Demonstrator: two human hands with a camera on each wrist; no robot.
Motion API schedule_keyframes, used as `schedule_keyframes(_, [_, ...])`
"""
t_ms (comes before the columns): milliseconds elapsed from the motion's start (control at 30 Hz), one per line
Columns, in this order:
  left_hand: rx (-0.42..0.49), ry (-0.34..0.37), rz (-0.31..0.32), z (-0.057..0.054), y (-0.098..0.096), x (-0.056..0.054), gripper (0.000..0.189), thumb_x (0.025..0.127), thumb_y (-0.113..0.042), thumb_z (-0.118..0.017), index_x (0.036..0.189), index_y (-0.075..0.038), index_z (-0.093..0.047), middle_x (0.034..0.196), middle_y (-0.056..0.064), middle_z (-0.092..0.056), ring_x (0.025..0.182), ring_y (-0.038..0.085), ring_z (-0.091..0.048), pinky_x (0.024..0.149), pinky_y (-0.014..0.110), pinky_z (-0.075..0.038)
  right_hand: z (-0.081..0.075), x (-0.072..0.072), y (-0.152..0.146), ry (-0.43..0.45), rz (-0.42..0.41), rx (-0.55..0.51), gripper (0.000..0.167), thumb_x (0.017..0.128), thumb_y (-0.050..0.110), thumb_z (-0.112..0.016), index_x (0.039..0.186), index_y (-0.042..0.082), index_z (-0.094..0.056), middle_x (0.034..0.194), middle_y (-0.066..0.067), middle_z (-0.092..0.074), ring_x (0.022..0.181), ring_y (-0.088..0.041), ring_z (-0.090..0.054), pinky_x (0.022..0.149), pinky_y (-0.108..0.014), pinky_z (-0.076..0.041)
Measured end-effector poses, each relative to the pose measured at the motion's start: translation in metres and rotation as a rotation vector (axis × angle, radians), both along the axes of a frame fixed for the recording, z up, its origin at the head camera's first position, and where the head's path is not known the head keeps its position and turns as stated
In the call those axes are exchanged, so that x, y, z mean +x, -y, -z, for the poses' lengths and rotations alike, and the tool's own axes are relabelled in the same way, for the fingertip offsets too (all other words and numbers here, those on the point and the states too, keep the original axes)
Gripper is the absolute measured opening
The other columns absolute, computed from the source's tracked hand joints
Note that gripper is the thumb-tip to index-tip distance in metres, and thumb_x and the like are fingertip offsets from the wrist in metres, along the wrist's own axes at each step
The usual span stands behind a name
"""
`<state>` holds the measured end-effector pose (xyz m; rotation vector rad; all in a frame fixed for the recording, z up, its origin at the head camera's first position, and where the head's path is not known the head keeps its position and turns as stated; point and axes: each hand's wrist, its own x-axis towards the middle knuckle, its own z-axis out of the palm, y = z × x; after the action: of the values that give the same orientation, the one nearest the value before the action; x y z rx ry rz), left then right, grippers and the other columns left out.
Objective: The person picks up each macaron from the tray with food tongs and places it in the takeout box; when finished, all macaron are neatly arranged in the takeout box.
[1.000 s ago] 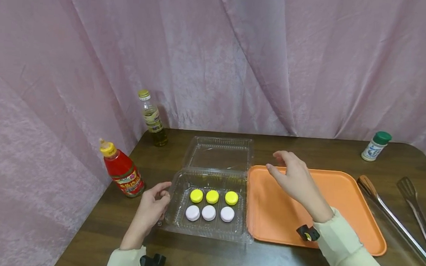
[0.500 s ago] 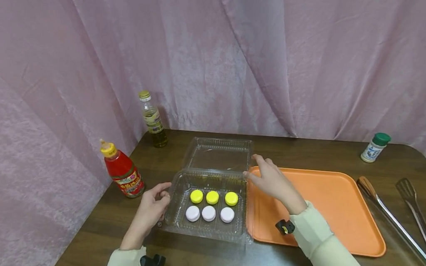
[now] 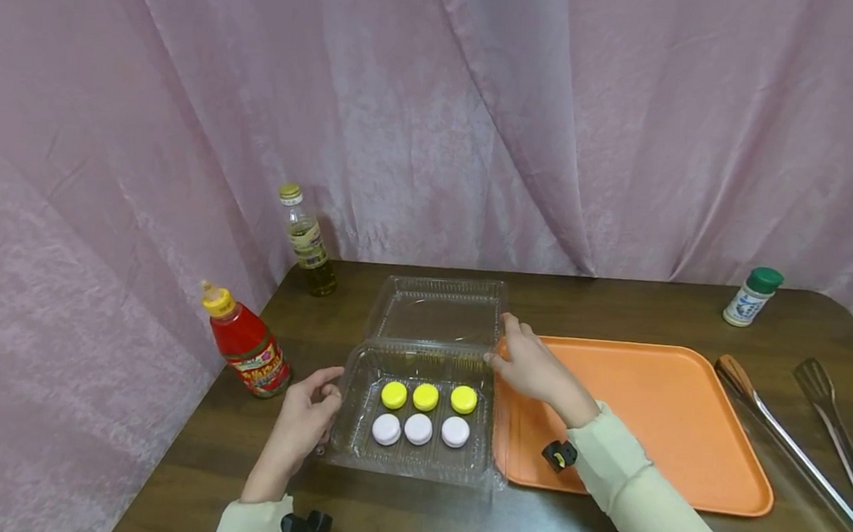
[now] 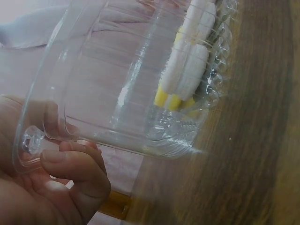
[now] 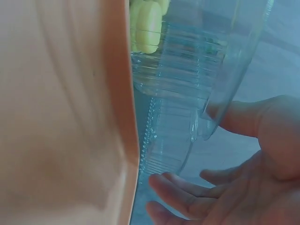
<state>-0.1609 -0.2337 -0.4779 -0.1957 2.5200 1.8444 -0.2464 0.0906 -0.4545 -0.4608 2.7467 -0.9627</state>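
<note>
A clear plastic clamshell box [image 3: 411, 463] lies with its lid [image 3: 441, 316] laid back behind it. Inside sit three yellow macarons [image 3: 425, 397] in the back row and three white macarons [image 3: 418, 429] in front. My left hand [image 3: 307, 411] grips the box's left rim, its fingers curled at the corner tab in the left wrist view. At the other side, my right hand [image 3: 538, 371] reaches to the back right corner. Its thumb [image 5: 239, 119] touches the rim of the box, while the other fingers extend loosely beside the lid in the right wrist view.
An orange tray [image 3: 647, 425] adjoins the box on the right. Beyond it lie tongs [image 3: 782, 428] and a slotted metal utensil [image 3: 835, 423]. A green-capped shaker [image 3: 752, 297] stands back right; a red sauce bottle [image 3: 247, 344] and an oil bottle [image 3: 308, 244] stand left.
My right hand has moved left and down from above the tray to the box's back right corner. My left hand has stayed at the left rim.
</note>
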Motion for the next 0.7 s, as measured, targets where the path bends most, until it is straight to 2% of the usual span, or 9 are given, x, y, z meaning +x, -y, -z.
schedule_keyframes(200, [-0.001,0.002,-0.007,0.0011,0.0005,-0.0001,0.044,0.094,0.002,-0.051,0.138,0.002,-0.055,0.092,0.009,-0.050,0.050,0.010,-0.038,0.043,0.021,-0.034,-0.0005,0.0011,0.0005,-0.088,0.019,-0.046,0.082,0.099,0.015,-0.063,0.152,-0.017,-0.010,0.154,-0.041,-0.021,0.142,-0.052,-0.026,0.113,-0.060,-0.028])
schedule_keyframes(433, [-0.007,-0.008,0.009,0.0001,0.0004,0.0007,0.044,0.094,0.004,-0.050,0.138,0.005,-0.054,0.092,0.009,-0.050,0.048,0.008,-0.037,0.043,0.021,-0.035,-0.0043,0.0031,0.0000,-0.175,0.047,-0.079,0.080,0.091,0.003,-0.064,0.150,-0.018,-0.015,0.135,-0.038,-0.042,0.126,-0.051,-0.047,0.108,-0.059,-0.037])
schedule_keyframes(700, [-0.002,-0.019,0.008,-0.0001,-0.0008,0.0004,0.044,0.093,0.004,-0.051,0.138,0.006,-0.053,0.091,0.008,-0.050,0.048,0.008,-0.038,0.042,0.022,-0.035,-0.0091,0.0036,-0.0011,-0.156,0.058,-0.093,0.081,0.088,-0.002,-0.064,0.150,-0.018,-0.015,0.132,-0.035,-0.046,0.122,-0.047,-0.051,0.101,-0.056,-0.044])
